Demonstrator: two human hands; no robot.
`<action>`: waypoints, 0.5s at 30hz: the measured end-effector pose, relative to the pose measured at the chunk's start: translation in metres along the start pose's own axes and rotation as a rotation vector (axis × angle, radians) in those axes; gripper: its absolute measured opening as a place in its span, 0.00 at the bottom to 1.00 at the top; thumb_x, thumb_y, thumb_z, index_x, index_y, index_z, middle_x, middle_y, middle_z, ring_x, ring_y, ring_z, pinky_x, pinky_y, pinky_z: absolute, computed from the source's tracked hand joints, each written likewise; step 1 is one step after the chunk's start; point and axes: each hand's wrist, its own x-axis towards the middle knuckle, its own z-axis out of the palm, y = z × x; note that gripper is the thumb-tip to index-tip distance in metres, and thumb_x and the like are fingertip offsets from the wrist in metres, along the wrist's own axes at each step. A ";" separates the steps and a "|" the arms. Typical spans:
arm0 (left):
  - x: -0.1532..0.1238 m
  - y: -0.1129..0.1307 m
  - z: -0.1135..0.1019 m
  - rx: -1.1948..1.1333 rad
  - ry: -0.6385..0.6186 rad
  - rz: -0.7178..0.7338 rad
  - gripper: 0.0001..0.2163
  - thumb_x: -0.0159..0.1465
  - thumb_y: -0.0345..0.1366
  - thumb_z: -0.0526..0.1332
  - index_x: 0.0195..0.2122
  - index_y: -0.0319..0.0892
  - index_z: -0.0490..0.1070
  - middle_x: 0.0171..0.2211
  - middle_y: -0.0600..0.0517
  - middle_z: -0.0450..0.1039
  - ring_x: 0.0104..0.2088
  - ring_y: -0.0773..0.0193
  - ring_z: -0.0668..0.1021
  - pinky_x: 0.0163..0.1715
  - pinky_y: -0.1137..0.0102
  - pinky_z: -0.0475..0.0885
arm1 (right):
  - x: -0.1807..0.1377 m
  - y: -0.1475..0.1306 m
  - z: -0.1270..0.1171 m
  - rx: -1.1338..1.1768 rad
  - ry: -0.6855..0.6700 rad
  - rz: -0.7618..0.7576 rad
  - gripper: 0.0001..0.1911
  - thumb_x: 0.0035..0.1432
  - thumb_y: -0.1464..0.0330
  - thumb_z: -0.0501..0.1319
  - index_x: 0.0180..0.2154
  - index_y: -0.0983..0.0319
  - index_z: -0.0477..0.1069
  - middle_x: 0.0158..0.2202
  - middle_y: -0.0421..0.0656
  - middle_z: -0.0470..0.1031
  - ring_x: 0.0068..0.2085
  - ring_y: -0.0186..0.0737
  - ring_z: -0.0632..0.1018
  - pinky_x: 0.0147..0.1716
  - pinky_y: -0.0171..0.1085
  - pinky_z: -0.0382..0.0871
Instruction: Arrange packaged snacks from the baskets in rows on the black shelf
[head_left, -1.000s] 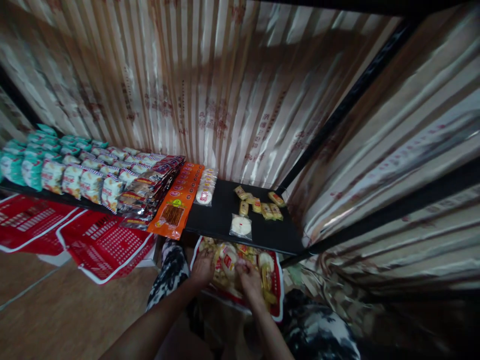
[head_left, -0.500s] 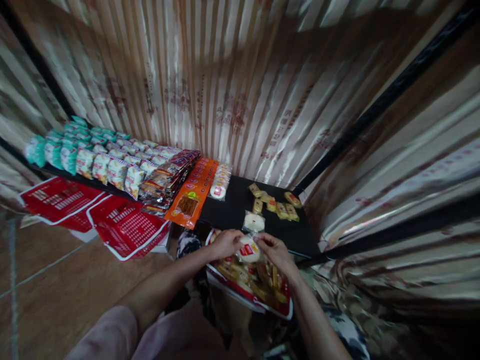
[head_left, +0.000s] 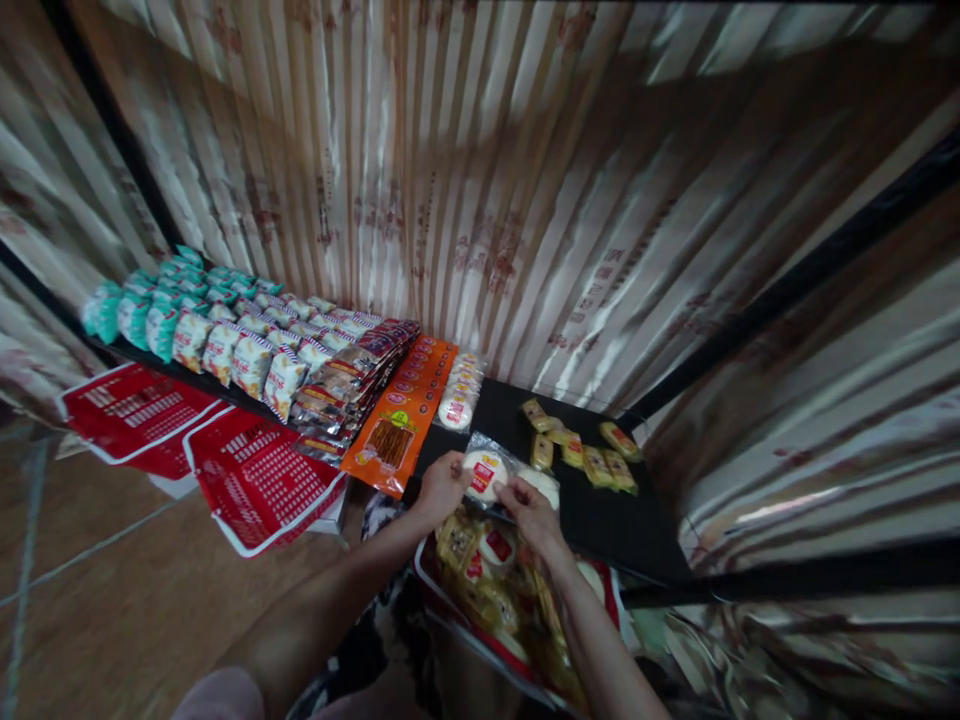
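Note:
Between my two hands is a round white rice cracker packet (head_left: 482,474) in clear wrap with a red label. My left hand (head_left: 444,488) grips its left edge, and my right hand (head_left: 531,508) pinches its lower right side. The packet is over the front of the black shelf (head_left: 585,525). Another white cracker packet (head_left: 545,487) lies just behind my right hand, partly hidden. Left of it, a row of overlapping cracker packets (head_left: 456,408) runs back towards the curtain. Below my hands stands a red basket (head_left: 517,668) filled with gold-wrapped snacks (head_left: 491,600) and some white packets.
Orange snack bags (head_left: 394,430), brown snack packs (head_left: 337,400), white bags (head_left: 247,360) and teal bags (head_left: 161,325) line the shelf leftwards. Several gold packets (head_left: 574,450) lie on its right part. Two red baskets (head_left: 262,480) sit on the floor at left. A striped curtain (head_left: 495,200) hangs behind.
Both hands have lifted the cracker packet from above the basket, moving it forward to the shelf's front, beside the other packet. The camera view has shifted slightly.

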 end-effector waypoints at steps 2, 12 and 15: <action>-0.001 0.002 0.000 0.034 0.107 -0.007 0.16 0.58 0.30 0.54 0.49 0.37 0.65 0.45 0.45 0.71 0.45 0.62 0.73 0.47 0.67 0.69 | 0.008 0.000 0.007 0.016 0.032 0.004 0.21 0.37 0.50 0.62 0.27 0.60 0.69 0.21 0.37 0.70 0.24 0.35 0.68 0.23 0.33 0.60; 0.003 0.003 0.001 0.386 0.199 0.192 0.27 0.54 0.21 0.50 0.57 0.36 0.60 0.60 0.46 0.56 0.60 0.56 0.57 0.61 0.62 0.56 | 0.060 -0.008 0.036 0.026 -0.031 -0.034 0.19 0.42 0.55 0.61 0.32 0.62 0.72 0.24 0.38 0.71 0.26 0.34 0.69 0.26 0.32 0.62; 0.012 0.001 -0.002 0.441 0.150 0.186 0.27 0.54 0.21 0.49 0.57 0.36 0.61 0.60 0.46 0.56 0.59 0.54 0.59 0.60 0.61 0.58 | 0.078 -0.008 0.047 -0.075 -0.022 -0.060 0.20 0.44 0.54 0.59 0.34 0.63 0.73 0.25 0.38 0.72 0.25 0.33 0.69 0.26 0.32 0.62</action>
